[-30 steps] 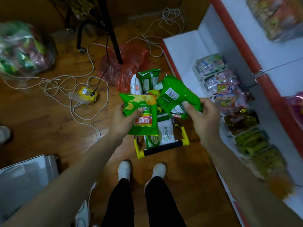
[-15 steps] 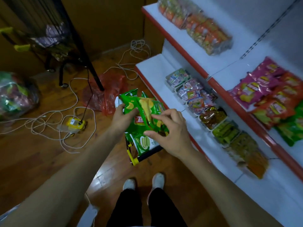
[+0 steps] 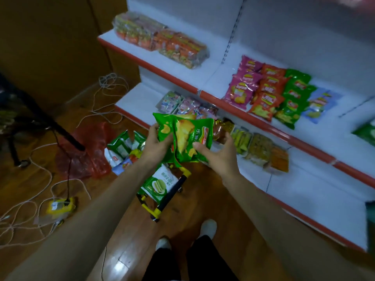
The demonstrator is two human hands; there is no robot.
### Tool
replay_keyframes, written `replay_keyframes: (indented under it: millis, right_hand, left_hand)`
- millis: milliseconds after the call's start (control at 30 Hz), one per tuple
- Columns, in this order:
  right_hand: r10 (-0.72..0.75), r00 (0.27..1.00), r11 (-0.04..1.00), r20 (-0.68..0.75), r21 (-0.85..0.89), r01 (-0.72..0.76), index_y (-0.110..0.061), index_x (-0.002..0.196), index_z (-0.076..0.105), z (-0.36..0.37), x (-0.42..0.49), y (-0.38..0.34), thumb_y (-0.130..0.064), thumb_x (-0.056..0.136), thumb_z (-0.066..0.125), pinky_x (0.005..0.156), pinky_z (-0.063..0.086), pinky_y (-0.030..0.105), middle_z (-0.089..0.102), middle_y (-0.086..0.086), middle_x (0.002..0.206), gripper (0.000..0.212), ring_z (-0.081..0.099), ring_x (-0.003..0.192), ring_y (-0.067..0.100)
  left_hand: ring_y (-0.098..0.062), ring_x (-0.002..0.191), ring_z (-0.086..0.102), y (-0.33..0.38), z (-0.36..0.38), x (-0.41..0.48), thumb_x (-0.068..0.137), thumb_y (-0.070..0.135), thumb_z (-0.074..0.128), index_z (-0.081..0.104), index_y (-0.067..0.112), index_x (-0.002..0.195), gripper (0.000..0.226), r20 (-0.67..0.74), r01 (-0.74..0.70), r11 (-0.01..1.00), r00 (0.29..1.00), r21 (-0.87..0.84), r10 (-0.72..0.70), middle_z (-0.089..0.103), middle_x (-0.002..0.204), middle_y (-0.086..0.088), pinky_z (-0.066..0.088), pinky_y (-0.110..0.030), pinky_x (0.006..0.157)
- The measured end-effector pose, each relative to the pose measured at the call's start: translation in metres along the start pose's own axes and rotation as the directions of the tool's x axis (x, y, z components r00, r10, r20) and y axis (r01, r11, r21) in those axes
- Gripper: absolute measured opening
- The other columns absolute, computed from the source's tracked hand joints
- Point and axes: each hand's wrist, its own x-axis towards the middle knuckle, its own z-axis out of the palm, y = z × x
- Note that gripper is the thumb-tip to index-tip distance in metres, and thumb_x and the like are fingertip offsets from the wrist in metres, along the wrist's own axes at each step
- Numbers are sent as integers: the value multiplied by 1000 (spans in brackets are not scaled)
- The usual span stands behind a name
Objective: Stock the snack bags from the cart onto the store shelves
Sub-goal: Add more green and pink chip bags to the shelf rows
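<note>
My left hand grips the left edge of two green chip bags held in front of me, above the cart. My right hand is at their right edge with fingers spread; only its thumb touches the front bag. The small cart, with a black and yellow handle, stands on the floor below and holds several more snack bags. To the right, the white middle shelf with a red edge carries pink, orange, green and blue chip bags in rows.
The bottom shelf holds packed snacks at its left and bare white board at its right. A red plastic bag, loose white cables, a yellow power strip and a black stand leg lie to the left. My feet are behind the cart.
My view has swung up and right toward the shelves. Both green bags came together in my left hand, and my right hand's fingers opened from their pinch on the bag.
</note>
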Motion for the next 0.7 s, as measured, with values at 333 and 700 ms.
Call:
replay_keyframes:
  millis: [333, 700]
  right_hand:
    - [234, 972, 832, 36, 509, -219, -13, 129, 50, -86, -1, 27, -31, 81, 73, 81, 45, 34, 56, 5, 131, 55, 56, 110, 21]
    - [98, 971, 832, -220, 553, 41, -7, 118, 56, -210, -8, 61, -9, 76, 77, 68, 53, 24, 66, 9, 113, 47, 66, 96, 23]
  left_hand:
    - [-19, 117, 57, 32, 101, -2, 70, 76, 57, 39, 20, 139, 90, 368, -25, 997, 928, -73, 50, 56, 132, -3, 44, -45, 102]
    - [-22, 112, 58, 49, 224, -39, 77, 23, 76, 30, 28, 133, 72, 514, -140, 989, 852, 38, 101, 57, 119, 4, 55, -28, 74]
